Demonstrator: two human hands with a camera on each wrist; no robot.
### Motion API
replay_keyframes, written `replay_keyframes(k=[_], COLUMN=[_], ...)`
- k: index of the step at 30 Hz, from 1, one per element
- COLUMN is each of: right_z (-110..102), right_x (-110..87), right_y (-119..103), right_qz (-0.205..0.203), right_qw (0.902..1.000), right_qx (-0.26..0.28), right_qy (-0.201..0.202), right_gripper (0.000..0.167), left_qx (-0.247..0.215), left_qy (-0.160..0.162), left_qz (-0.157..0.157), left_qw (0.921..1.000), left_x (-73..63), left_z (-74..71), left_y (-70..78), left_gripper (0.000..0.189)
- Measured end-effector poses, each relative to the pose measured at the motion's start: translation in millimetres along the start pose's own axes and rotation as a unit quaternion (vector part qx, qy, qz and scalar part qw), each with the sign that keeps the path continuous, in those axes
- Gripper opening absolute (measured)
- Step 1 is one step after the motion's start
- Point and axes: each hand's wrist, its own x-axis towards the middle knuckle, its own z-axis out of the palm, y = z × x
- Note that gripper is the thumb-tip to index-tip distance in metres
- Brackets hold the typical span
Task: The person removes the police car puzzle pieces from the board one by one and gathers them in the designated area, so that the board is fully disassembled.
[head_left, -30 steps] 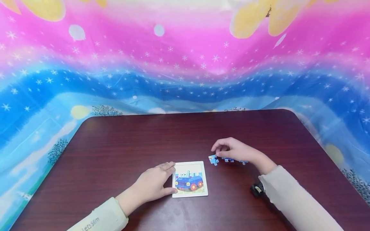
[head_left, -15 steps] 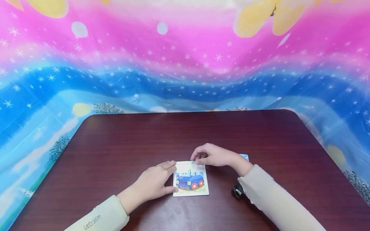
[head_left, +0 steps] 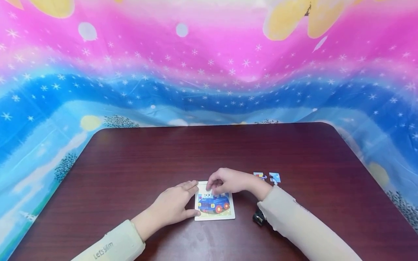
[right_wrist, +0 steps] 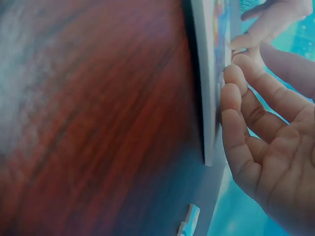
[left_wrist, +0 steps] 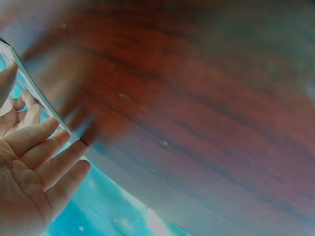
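Observation:
A square jigsaw puzzle (head_left: 213, 207) in a white frame shows a blue vehicle with eyes and red wheels. My left hand (head_left: 172, 206) rests along the frame's left side, fingers straight at the upper corner and thumb at the lower one. In the left wrist view the straight fingers (left_wrist: 54, 157) touch the frame's edge (left_wrist: 42, 98). Over the puzzle's upper part, my right hand (head_left: 228, 180) has its fingers curled towards the thumb, pinching a puzzle piece that its fingers mostly hide. The right wrist view shows the curled fingers (right_wrist: 241, 118) close against the board (right_wrist: 202, 83).
Two loose puzzle pieces, one with red and yellow (head_left: 259, 175) and one light blue (head_left: 275, 177), lie right of the frame beyond the right forearm. A black device (head_left: 259, 218) sits under the right wrist. A patterned cloth (head_left: 209, 72) hangs behind the dark wooden table (head_left: 156, 156).
My right hand has moved left from the loose pieces to above the puzzle, carrying off the nearest piece. The left hand has stayed at the frame.

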Motion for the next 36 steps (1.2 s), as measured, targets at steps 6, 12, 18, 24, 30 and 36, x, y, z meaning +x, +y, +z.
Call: replay_keyframes(k=[6, 12, 18, 24, 30, 36], right_z=[3.3, 7.3, 14.6, 19.7, 20.4, 20.7], right_x=[4.6, 6.4, 7.8, 8.0, 7.2, 6.7], right_y=[-1.9, -4.8, -8.6, -13.2, -14.9, -14.9], right_qz=[0.009, 0.004, 0.018, 0.034, 0.026, 0.032], right_qw=[0.9998, 0.9980, 0.9962, 0.9936, 0.9936, 0.9943], right_qx=[-0.014, -0.062, -0.085, -0.106, -0.108, -0.101], right_qy=[-0.014, -0.010, 0.007, 0.016, 0.020, 0.018], right_gripper=[0.016, 0.019, 0.020, 0.023, 0.023, 0.024], left_qx=[0.000, 0.002, 0.001, 0.000, 0.003, 0.001], left_qy=[-0.002, 0.000, 0.002, -0.001, 0.002, 0.001], left_qz=[0.002, 0.003, 0.003, -0.001, 0.002, 0.004], left_qw=[1.0000, 1.0000, 1.0000, 1.0000, 1.0000, 1.0000], left_x=[0.4, 0.7, 1.0, 0.0, 0.0, 0.0], left_z=[-0.6, -1.2, -1.1, -1.0, -1.3, -1.1], left_y=[0.3, 0.4, 0.9, 0.9, 0.8, 1.1], left_gripper=[0.071, 0.071, 0.071, 0.072, 0.073, 0.073])
